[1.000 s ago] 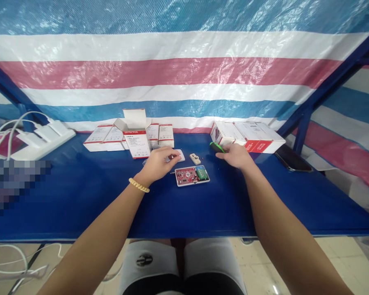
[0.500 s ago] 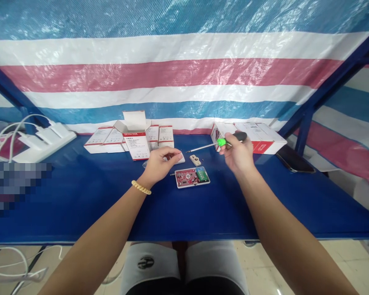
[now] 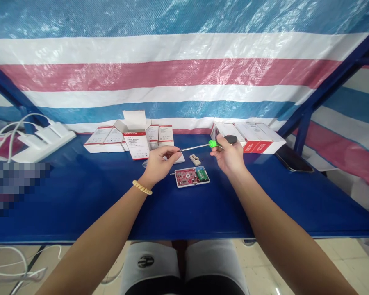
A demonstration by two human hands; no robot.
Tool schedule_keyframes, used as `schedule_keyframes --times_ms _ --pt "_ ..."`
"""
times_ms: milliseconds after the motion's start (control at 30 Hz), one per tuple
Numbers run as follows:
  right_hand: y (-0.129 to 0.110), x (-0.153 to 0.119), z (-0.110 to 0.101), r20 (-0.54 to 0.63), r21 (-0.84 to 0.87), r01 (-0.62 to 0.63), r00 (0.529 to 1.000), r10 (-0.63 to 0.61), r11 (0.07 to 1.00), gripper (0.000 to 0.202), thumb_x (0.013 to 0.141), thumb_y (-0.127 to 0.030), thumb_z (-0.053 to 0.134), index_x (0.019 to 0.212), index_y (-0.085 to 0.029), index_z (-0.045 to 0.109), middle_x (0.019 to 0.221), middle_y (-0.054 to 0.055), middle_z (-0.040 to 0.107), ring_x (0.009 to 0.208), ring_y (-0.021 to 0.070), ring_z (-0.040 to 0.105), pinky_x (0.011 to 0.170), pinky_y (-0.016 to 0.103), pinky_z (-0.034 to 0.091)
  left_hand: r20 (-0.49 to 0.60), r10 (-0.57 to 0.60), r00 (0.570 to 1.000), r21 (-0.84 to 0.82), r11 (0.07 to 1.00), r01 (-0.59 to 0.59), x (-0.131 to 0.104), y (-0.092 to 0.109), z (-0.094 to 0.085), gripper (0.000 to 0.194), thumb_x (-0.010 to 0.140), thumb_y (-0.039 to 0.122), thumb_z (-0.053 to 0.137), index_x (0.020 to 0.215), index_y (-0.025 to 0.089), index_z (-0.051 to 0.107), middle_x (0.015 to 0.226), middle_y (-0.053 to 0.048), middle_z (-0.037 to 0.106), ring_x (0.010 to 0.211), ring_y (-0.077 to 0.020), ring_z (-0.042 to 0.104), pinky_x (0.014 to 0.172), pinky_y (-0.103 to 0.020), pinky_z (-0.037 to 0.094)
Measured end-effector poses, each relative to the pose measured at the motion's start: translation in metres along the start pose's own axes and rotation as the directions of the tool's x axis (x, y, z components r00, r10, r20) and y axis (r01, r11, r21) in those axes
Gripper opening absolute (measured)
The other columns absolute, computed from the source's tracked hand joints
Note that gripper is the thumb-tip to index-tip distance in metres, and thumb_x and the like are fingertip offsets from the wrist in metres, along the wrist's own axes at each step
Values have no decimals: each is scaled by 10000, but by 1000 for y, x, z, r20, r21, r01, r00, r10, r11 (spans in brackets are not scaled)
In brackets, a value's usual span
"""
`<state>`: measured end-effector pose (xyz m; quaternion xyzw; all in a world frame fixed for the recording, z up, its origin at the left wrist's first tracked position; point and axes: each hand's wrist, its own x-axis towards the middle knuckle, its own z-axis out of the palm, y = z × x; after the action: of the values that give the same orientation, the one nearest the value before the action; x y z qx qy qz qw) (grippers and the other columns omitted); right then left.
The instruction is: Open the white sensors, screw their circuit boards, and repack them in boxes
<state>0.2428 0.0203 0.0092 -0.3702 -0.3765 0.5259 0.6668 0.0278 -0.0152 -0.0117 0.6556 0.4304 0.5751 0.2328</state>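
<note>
My right hand [image 3: 230, 155] is closed round a screwdriver [image 3: 213, 144] with a black and green handle, its shaft pointing left. The screwdriver's tip reaches the fingertips of my left hand [image 3: 161, 163]. Those left fingers are pinched together; whatever sits between them is too small to make out. Below lies a red circuit board [image 3: 187, 178] in a white casing, with a green part at its right end. A small beige plastic piece [image 3: 195, 159] rests just behind it, a tiny dark bit beside it. A white flat piece [image 3: 180, 159] is partly hidden behind my left fingers.
An open white and red box [image 3: 136, 145] stands at the back left among several closed boxes. More boxes [image 3: 258, 137] sit at the back right, beside a dark phone [image 3: 293, 159]. A white power strip [image 3: 46, 145] with cables lies far left.
My right hand has moved left with the screwdriver, bringing its tip to the left fingertips. My left hand has stayed nearly still.
</note>
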Motion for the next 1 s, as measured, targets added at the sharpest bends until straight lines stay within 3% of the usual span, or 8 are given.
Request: schedule_keyframes --times_ms 267,433,667,767,900,967,1000 --pt "1 -1 1 -34 28 -41 999 42 999 394 629 -365 864 768 -189 540 556 -69 580 460 65 561 398 162 533 -30 -20 999 -19 1000 20 0 2 0 209 779 380 727 840 180 741 751 -35 740 677 -148 663 641 -292 558" --pt "3 -2 1 10 5 -17 1000 17 1000 468 617 -440 872 784 -210 500 563 -82 582 483 68 586 460 177 569 -54 -125 991 -76 990 121 0 2 1 290 741 449 763 812 169 742 726 -37 724 669 -152 655 642 -296 556" --pt "0 -5 2 61 -10 46 997 -45 999 579 591 -478 877 833 -250 404 612 -103 597 501 77 602 471 205 573 34 -217 976 -188 957 220 3 0 1 306 718 452 779 772 158 711 644 -14 662 571 -106 571 545 -251 488" --pt "-4 -2 0 40 10 71 997 -71 997 605 586 -453 880 883 -263 389 620 -113 595 470 81 586 431 210 539 100 -216 971 -206 950 233 4 -1 0 352 681 418 806 882 154 688 767 -32 694 643 -112 599 611 -266 507" --pt "-13 9 -10 -69 15 159 985 -158 987 587 616 -433 857 904 -270 373 548 -138 530 407 81 533 349 186 410 229 -127 965 -23 990 136 5 1 -12 666 642 432 837 1206 176 592 1060 -91 699 769 -143 625 672 -295 510" --pt "-18 14 -15 -135 -21 194 971 -195 981 549 639 -425 837 867 -267 363 528 -138 501 385 74 500 320 172 330 365 -64 929 191 982 -8 4 4 -19 698 638 490 835 1218 184 597 1056 -91 701 823 -185 639 700 -323 512" --pt "-19 15 -16 -166 -37 203 964 -206 979 535 649 -420 828 854 -266 359 525 -137 494 380 69 486 314 165 294 451 -44 891 294 950 -102 3 5 -21 698 623 519 838 1193 184 619 1028 -87 707 853 -216 649 730 -348 516"
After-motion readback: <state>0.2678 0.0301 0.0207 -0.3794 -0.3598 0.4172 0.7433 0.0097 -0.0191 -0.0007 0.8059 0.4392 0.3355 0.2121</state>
